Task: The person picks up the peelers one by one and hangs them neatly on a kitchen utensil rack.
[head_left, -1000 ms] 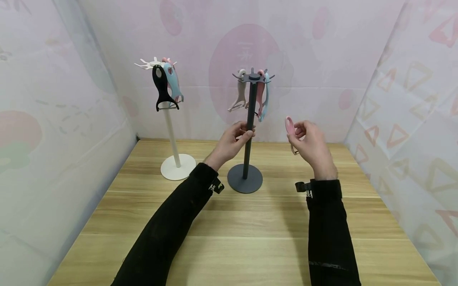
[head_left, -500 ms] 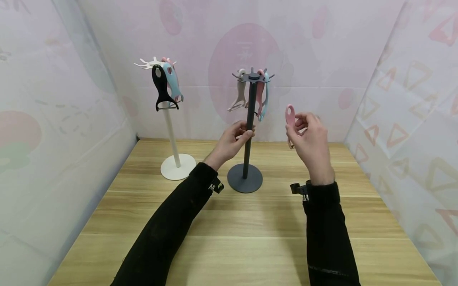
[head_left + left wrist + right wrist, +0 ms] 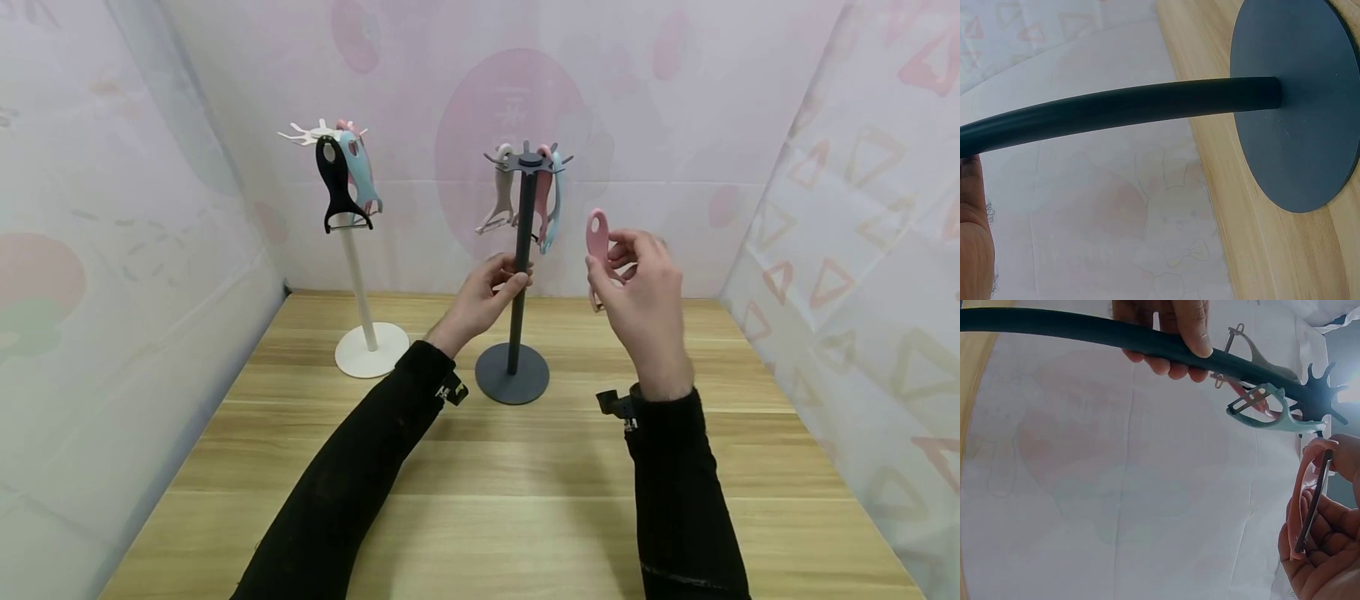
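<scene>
My left hand [image 3: 483, 302] grips the post of a dark grey hook stand [image 3: 517, 317], thumb in front and fingers behind. Off to the stand's right, my right hand [image 3: 647, 287] pinches a pink peeler [image 3: 597, 237] by its middle, its holed handle end pointing up. The right wrist view shows the blade side of this pink peeler [image 3: 1305, 500] lying against the fingers. From the grey stand's hooks hang a beige peeler [image 3: 504, 196], another pink peeler [image 3: 543, 204] partly behind the post, and a light blue peeler [image 3: 555, 208].
A white hook stand [image 3: 372, 350] stands to the left. On it hang a black peeler [image 3: 339, 187], a light blue peeler [image 3: 362, 171] and a pink one mostly hidden behind them. Both stands rest on a wooden table [image 3: 517, 500], with printed cloth walls [image 3: 645, 108] around it.
My right hand has risen and moved left toward the grey stand, turning the pink peeler more upright. The left hand keeps its hold on the post.
</scene>
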`<state>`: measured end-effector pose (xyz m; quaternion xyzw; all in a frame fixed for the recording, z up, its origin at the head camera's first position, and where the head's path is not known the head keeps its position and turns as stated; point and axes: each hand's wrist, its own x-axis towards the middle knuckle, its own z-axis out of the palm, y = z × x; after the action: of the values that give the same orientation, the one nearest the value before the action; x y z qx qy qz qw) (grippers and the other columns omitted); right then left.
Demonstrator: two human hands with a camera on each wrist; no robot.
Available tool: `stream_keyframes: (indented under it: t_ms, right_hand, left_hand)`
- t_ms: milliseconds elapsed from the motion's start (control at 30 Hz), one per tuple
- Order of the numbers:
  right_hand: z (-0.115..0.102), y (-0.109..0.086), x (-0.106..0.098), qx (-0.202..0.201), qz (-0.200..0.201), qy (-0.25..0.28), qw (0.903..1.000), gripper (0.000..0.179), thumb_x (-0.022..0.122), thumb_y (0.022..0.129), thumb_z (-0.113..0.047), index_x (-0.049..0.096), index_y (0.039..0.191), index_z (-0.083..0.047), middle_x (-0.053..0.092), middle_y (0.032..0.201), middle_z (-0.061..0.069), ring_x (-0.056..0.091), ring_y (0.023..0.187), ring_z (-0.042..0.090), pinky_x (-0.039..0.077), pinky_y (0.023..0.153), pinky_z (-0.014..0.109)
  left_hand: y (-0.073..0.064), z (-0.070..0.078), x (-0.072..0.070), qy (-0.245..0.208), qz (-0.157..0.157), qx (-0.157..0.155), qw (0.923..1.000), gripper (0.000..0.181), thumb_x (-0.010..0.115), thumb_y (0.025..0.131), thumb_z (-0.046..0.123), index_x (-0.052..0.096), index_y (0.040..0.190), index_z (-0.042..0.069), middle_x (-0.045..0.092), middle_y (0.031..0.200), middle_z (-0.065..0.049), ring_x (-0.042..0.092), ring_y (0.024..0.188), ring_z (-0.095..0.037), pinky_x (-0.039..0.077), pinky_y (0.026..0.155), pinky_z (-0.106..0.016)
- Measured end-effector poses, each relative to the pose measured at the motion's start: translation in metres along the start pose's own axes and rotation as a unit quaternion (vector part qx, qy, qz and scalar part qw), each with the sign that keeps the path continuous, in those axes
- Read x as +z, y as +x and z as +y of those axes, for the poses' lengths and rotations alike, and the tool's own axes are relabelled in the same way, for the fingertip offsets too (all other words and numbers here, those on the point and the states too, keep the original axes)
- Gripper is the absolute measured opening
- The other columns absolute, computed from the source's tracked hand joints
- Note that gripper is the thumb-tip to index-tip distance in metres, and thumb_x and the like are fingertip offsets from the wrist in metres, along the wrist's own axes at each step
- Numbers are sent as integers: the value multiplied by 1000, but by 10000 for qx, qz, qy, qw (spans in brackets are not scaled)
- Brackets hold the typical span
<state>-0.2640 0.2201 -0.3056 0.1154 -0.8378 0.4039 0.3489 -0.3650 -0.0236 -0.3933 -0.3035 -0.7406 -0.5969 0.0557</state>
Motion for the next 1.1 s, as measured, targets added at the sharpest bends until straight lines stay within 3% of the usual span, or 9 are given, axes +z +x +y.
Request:
stream_keyframes:
  t_ms: [200, 400, 733, 933, 1100]
  right_hand:
    - [-16, -5, 8, -141, 61, 93, 9998, 39, 85, 109, -12, 73, 141, 6, 74, 121, 23, 74, 106, 34, 51, 85, 17]
    - [-33, -8, 17, -221, 119, 274, 9993, 41, 85, 108, -10, 72, 144, 7, 73, 122, 25, 73, 108, 36, 56, 89, 36]
    - [-61, -3, 29, -394, 263, 344, 9983, 41, 86, 108, -12, 73, 144, 4, 72, 118, 22, 72, 108, 34, 60, 89, 38]
    - [-72, 1, 33, -487, 277, 311, 9979, 40, 85, 108, -12, 74, 142, 5, 72, 118, 22, 72, 109, 33, 71, 92, 48]
    - [-76, 9, 35, -491, 323, 255, 9979, 40, 85, 109, -13, 73, 142, 4, 71, 118, 22, 72, 109, 33, 72, 92, 50]
  left_hand:
    - [0, -1, 0, -37, 0, 4, 10000, 35, 63, 124, 16, 67, 155, 0, 73, 137, -25, 76, 137, -46, 64, 113, -44]
    - [0, 0, 0, -29, -11, 72, 10000, 35, 61, 124, 15, 66, 156, 0, 73, 138, -25, 77, 136, -44, 64, 119, -51]
    - [-1, 0, 1, -43, -50, 148, 9999, 36, 60, 124, 15, 65, 156, -1, 70, 147, -26, 75, 135, -45, 64, 118, -50]
    - [0, -1, 1, -85, -3, 112, 9999, 35, 61, 124, 16, 65, 155, 0, 72, 142, -25, 74, 129, -43, 64, 111, -43]
    - [0, 0, 0, -84, -10, 120, 9999, 33, 62, 124, 15, 65, 154, 0, 73, 137, -23, 74, 125, -37, 63, 107, -38]
